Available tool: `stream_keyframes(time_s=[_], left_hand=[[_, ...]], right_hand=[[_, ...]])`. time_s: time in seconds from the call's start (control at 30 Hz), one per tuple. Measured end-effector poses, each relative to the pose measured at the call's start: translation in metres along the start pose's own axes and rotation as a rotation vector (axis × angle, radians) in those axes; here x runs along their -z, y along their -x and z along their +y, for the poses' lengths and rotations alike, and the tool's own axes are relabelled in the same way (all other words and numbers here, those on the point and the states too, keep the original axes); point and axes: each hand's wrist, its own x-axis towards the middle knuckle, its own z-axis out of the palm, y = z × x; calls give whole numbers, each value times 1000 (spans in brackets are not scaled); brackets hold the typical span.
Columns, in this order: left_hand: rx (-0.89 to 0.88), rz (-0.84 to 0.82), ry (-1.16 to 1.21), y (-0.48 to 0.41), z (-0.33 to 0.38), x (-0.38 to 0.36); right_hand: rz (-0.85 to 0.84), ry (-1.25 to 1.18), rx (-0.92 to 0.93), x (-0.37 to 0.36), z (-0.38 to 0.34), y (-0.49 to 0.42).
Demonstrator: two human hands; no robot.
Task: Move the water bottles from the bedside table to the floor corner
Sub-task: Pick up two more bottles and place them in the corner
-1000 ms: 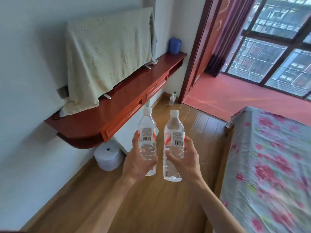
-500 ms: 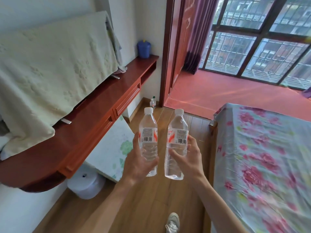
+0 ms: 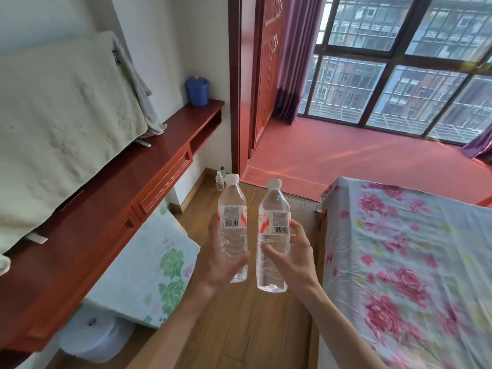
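I carry two clear water bottles upright in front of me over the wooden floor. My left hand (image 3: 217,258) grips the left bottle (image 3: 232,209) round its lower half. My right hand (image 3: 291,258) grips the right bottle (image 3: 274,211) the same way. Both have white caps and red-and-white labels with barcodes facing me. Two more small bottles (image 3: 220,179) stand on the floor in the far corner, by the wall and the door frame.
A red wooden wall shelf (image 3: 111,209) runs along the left, with a cloth-covered screen (image 3: 61,123) and a blue bucket (image 3: 197,90) on it. A flowered board (image 3: 149,267) and a white tub (image 3: 93,339) sit beneath. The flowered bed (image 3: 410,275) fills the right.
The view has advanced along the floor toward the far corner and door frame. The corner bottles look nearer. Both hands hold their bottles as before.
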Motion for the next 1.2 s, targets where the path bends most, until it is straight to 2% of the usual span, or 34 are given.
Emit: stream_keyframes(time_s=[0.33, 0.57, 0.9, 1.2], left_hand=[[-16, -69, 70, -78, 5, -38], [-31, -125, -16, -174, -11, -60], [-49, -179, 48, -297, -18, -74], [-73, -194, 61, -372, -15, -84]], right_hand=[[44, 3, -45, 19, 21, -65], [94, 19, -60, 15, 35, -147], [172, -9, -80, -1, 34, -265], [193, -8, -71, -9, 31, -344]])
